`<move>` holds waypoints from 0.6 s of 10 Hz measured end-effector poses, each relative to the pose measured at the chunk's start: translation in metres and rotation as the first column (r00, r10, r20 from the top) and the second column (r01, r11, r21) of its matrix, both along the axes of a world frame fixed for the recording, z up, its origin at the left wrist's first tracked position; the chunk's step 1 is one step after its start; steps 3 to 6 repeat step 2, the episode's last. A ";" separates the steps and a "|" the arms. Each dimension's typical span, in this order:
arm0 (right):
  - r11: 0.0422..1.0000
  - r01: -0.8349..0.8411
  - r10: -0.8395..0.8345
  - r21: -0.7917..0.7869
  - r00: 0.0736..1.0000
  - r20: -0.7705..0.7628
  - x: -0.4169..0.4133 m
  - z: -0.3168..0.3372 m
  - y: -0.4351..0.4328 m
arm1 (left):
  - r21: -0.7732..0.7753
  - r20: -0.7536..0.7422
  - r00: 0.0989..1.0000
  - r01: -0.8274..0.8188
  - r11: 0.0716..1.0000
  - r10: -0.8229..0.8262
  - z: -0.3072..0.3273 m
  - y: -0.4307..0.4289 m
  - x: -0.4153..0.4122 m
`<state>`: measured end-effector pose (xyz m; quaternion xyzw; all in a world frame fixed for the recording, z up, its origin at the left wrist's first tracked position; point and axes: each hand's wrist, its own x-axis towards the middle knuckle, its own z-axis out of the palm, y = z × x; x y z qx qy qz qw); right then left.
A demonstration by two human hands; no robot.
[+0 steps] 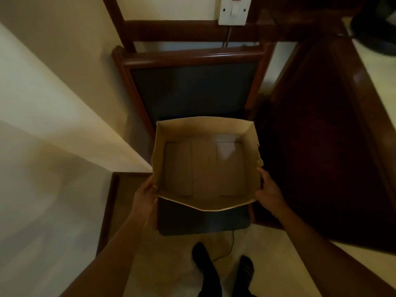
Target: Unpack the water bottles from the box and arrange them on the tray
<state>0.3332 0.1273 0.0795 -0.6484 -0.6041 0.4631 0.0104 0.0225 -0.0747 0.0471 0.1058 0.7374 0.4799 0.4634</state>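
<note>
An open brown cardboard box [204, 133] sits on the dark seat of a wooden chair [192, 91], just below the middle of the head view. Its inside is bare; only the folded bottom flaps show, with no bottles in it. My left hand [145, 196] grips the box's left wall near the front corner. My right hand [269, 189] grips the right wall near the front right corner. The near wall of the box bows outward. No water bottles and no tray are in view.
The chair stands against a cream wall with a white switch plate [234, 10] above it. A dark wooden table [334, 146] fills the right side. A cream wall corner [53, 103] rises at left. My dark-socked feet [222, 269] and a thin black cable [230, 245] are on the pale floor.
</note>
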 end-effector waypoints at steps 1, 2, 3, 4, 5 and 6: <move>0.999 0.034 -0.033 0.029 0.999 -0.024 0.001 0.007 -0.002 | -0.119 -0.123 0.991 0.042 0.992 -0.057 0.008 -0.002 -0.002; 0.991 0.094 -0.089 0.095 0.994 -0.060 0.000 0.026 -0.010 | -0.274 -0.302 0.933 0.112 0.955 -0.196 0.019 -0.004 -0.004; 0.991 0.094 -0.089 0.095 0.994 -0.060 0.000 0.026 -0.010 | -0.274 -0.302 0.933 0.112 0.955 -0.196 0.019 -0.004 -0.004; 0.991 0.094 -0.089 0.095 0.994 -0.060 0.000 0.026 -0.010 | -0.274 -0.302 0.933 0.112 0.955 -0.196 0.019 -0.004 -0.004; 0.991 0.094 -0.089 0.095 0.994 -0.060 0.000 0.026 -0.010 | -0.274 -0.302 0.933 0.112 0.955 -0.196 0.019 -0.004 -0.004; 0.991 0.094 -0.089 0.095 0.994 -0.060 0.000 0.026 -0.010 | -0.274 -0.302 0.933 0.112 0.955 -0.196 0.019 -0.004 -0.004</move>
